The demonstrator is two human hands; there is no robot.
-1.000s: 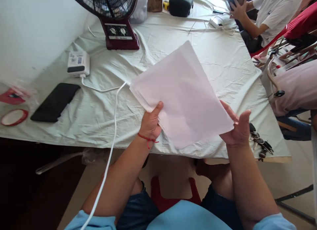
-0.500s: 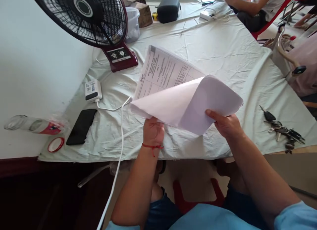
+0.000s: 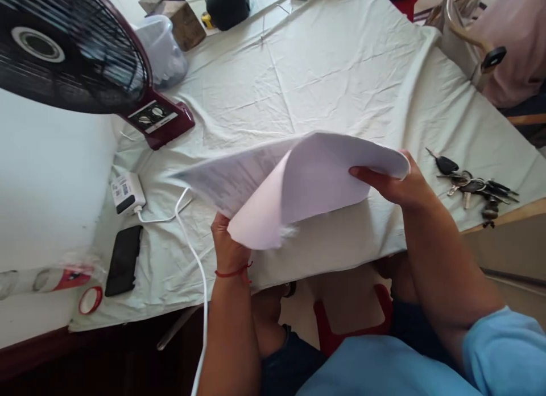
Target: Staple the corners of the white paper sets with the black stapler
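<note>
A bundle of paper sheets [image 3: 324, 174] is held above the cloth-covered table [image 3: 341, 77], its near side curled over. Printed text on the far sheet is smeared by motion. My left hand [image 3: 230, 245], with a red string at the wrist, grips the sheets at their lower left edge; most of its fingers are hidden behind the paper. On the right end, my right hand [image 3: 392, 182] pinches the bundle, thumb on top and fingers underneath.
At left stand a fan [image 3: 157, 120] and a white device [image 3: 128, 194] with a cable [image 3: 200, 271]. A black phone [image 3: 123, 259], red tape roll [image 3: 90, 300] and bottle [image 3: 46, 279] lie nearby. Keys [image 3: 473, 182] rest at right; a plastic tub [image 3: 162, 52] stands behind.
The sheets have swung lower and flatter, and their printed side is now seen at a slant. Both hands still hold them. The camera view has shifted, moving the fan leftward in the picture.
</note>
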